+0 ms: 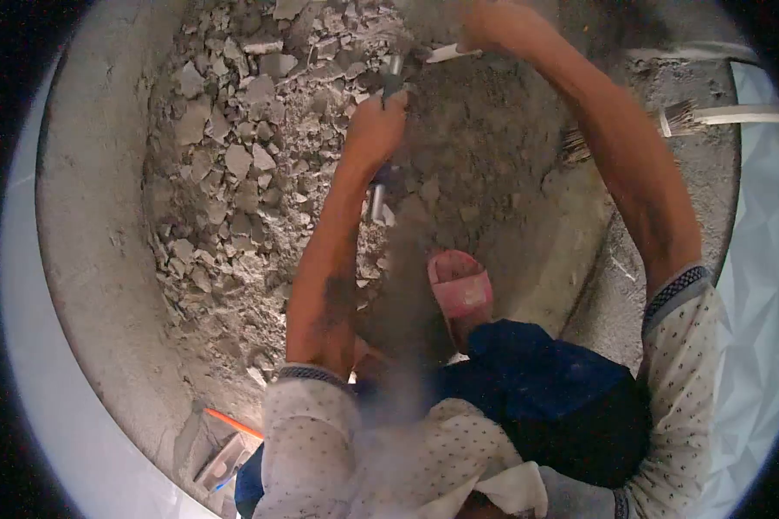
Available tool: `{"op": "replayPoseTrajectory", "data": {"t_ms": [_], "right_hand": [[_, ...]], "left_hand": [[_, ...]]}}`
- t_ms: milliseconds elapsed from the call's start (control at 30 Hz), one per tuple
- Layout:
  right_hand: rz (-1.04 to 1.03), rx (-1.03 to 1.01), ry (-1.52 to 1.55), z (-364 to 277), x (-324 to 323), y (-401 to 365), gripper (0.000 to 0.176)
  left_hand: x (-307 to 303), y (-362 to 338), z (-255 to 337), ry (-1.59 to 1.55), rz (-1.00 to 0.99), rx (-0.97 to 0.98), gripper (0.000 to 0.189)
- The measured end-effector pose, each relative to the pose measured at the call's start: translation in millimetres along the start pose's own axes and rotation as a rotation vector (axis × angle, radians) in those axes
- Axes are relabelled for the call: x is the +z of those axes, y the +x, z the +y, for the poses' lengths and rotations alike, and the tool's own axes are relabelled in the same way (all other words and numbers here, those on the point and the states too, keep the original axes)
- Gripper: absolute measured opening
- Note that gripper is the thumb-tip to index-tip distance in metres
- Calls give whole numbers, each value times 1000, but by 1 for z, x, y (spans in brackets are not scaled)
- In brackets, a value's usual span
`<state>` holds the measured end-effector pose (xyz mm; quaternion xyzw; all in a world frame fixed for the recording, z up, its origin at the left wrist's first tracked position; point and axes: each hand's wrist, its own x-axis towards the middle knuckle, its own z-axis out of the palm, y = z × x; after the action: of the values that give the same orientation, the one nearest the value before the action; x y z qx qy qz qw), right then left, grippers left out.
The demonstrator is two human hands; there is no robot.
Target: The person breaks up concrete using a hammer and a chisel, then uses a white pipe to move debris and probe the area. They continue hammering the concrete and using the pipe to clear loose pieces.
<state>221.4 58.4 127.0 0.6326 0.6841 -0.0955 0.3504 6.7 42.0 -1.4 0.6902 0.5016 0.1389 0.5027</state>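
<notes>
My left hand (pixel 377 130) is closed around a metal rod-like tool (pixel 395 71), its shiny end pointing away from me over the rubble. Another shiny cylinder (pixel 377 204) shows just below that wrist. Farther out at upper right, my right hand (pixel 498 30) is closed and partly blurred. A pale, stick-like piece (pixel 453 54) sticks out of it toward the left; I cannot tell what tool it belongs to. Broken grey rubble (pixel 238 160) lies left of my left hand, and darker, finer debris (pixel 476 147) lies between the arms.
A stiff brush (pixel 679 118) with a pale handle lies at right, partly behind my right forearm. My pink slipper (pixel 460 285) stands on the debris. A cement edge (pixel 86 199) curves along the left. An orange stick (pixel 234 423) and a small box (pixel 221 463) lie at lower left.
</notes>
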Motion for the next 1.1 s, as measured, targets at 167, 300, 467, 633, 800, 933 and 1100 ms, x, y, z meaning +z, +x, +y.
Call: {"op": "replayPoseTrajectory", "data": {"t_ms": [167, 300, 467, 633, 800, 933, 1100], "right_hand": [[462, 129, 597, 42, 138, -30, 46], [143, 169, 1014, 4, 153, -109, 54], [-13, 358, 1795, -7, 144, -132, 51], [521, 215, 1357, -16, 162, -90, 49], [-16, 176, 1631, -49, 157, -95, 45], [-279, 146, 1721, -74, 161, -119, 41], [319, 458, 1829, -44, 153, -103, 38]], "left_hand": [[-20, -11, 6, -63, 25, -217, 50], [-39, 2, 28, -74, -109, -132, 47], [-9, 38, 10, 223, -32, 278, 45], [-75, -1, 20, 159, -595, -164, 39], [-122, -49, 14, 26, -609, -421, 32], [-105, -53, 7, -239, -363, -378, 31], [-29, -8, 12, 26, -92, -63, 46]]}}
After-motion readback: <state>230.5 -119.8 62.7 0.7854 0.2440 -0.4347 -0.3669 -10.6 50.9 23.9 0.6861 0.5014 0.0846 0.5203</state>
